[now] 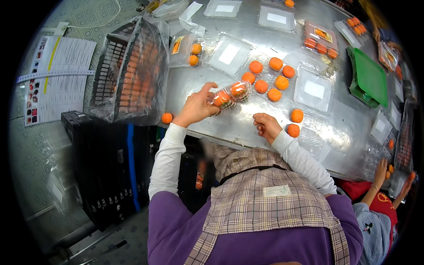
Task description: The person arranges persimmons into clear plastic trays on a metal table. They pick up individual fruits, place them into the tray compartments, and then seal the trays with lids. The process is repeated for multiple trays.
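My left hand (pixel 196 105) grips one end of a clear plastic clamshell (pixel 238 92), held tilted, with round orange fruits (pixel 221 98) showing inside. Empty of anything visible, my right hand (pixel 267 126) is beside it over the metal table's front part, its fingers curled in. Beyond the held pack, an open clear tray (pixel 270 86) has several orange fruits (pixel 281 82) sitting in it. To the right of my right hand, two orange fruits (pixel 293 130) rest in another clear tray (pixel 313 145). A single orange fruit (pixel 167 118) lies by the table edge, left of my left wrist.
At left stands a plastic-lined black crate (pixel 142 76) full of orange fruit. Clear lidded packs with white pads (pixel 314 89) are spread over the metal table (pixel 195 78). A green scale-like device (pixel 369 76) stands at right. Another person's hand (pixel 381 172) works at lower right.
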Demonstrator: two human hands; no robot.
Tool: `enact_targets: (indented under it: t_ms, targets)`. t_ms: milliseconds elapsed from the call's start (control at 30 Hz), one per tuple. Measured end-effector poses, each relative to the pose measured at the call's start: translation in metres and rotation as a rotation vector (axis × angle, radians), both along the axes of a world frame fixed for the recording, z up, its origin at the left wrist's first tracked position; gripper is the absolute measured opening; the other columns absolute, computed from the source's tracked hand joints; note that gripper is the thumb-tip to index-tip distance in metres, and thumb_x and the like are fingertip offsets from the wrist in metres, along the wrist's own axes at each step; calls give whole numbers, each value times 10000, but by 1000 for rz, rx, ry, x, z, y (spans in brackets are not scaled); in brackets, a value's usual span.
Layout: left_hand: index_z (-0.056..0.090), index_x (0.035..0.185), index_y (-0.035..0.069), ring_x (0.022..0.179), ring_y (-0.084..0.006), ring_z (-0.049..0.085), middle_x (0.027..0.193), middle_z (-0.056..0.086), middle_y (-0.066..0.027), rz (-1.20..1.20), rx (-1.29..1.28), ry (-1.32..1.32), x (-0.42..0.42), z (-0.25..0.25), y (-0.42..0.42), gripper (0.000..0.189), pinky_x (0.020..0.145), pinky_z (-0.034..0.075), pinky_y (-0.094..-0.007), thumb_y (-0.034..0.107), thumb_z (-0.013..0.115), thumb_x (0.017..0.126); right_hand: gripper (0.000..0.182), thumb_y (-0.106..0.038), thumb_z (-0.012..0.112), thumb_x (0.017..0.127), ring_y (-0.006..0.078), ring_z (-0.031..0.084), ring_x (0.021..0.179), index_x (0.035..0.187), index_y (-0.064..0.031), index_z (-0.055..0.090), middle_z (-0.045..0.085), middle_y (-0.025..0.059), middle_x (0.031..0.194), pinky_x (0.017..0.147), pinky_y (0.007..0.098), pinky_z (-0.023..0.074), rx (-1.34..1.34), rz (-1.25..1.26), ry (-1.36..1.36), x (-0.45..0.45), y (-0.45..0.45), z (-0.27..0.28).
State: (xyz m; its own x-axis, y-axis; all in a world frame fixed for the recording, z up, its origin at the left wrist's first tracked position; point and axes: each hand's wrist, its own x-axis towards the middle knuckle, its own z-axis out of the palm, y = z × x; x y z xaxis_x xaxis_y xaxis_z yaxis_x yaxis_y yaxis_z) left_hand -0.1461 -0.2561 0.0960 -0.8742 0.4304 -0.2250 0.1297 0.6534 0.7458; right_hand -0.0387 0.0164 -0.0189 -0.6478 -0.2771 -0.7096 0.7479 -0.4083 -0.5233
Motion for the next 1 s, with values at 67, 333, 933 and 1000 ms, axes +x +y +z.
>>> enact_targets:
  t_ms: [67,333,933,1000]
  targets:
    - [522,1130,97,742,-248,684,882,707,-130,52,0,-108,-19,-6,-15,483,701,537,-378,127,788,728,152,-180,616,952,40,480,677,1090,-121,638,605,-46,854,573,210,402,-5,25,-23,2,-1,-10]
    - [560,859,11,846,-56,605,880,652,-9,98,106,-186,-60,-7,-35,173,743,490,-230,30,727,898,184,-174,624,937,52,480,684,1112,-121,639,619,-40,868,569,213,403,18,58,-10,1,-9,-43]
    - [591,906,95,727,-32,536,866,644,22,598,761,-485,69,-26,-19,176,657,440,-202,212,607,1037,705,-623,305,1051,252,423,1398,1576,-154,279,378,61,1550,1109,497,417,-397,-129,185,-11,9,23]
    - [586,924,94,773,-55,574,902,651,6,644,861,-546,90,-48,-7,165,700,482,-220,205,587,1046,706,-621,324,1050,236,437,1387,1577,-154,269,395,73,1533,1087,481,450,-395,-182,147,-5,19,32]
